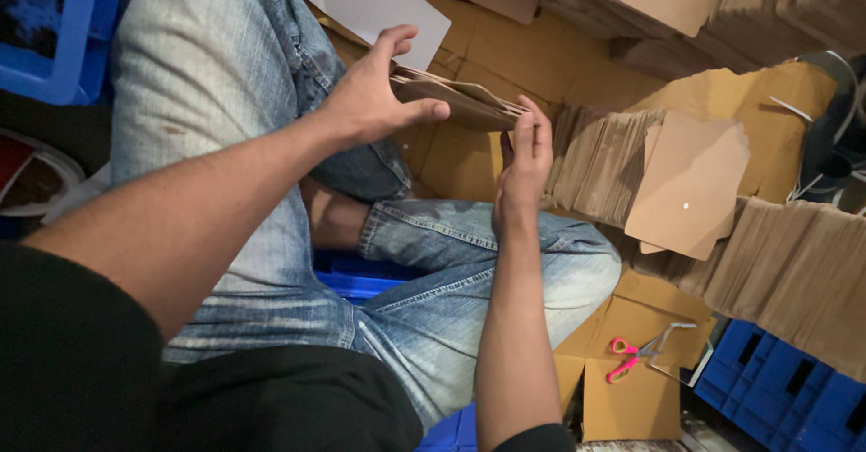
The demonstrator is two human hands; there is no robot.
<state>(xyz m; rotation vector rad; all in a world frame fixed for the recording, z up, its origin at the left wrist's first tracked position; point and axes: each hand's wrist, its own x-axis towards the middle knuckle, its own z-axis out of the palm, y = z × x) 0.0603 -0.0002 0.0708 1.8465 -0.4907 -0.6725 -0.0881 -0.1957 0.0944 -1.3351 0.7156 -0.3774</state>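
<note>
Left hand (pixel 374 91) and right hand (pixel 525 159) clamped on opposite ends of brown card stack (pixel 460 102).

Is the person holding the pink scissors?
No, the pink scissors lie on cardboard, while both hands hold a stack of brown cards.

Scissors (pixel 636 355) on flattened cardboard (pixel 631 398) — right of the knee (pixel 577 272) — card stacks (pixel 794 272) behind

One head-worn camera looks steeply down from close above, over the lap, onto the cardboard-covered floor (pixel 505 46) ahead.
</note>
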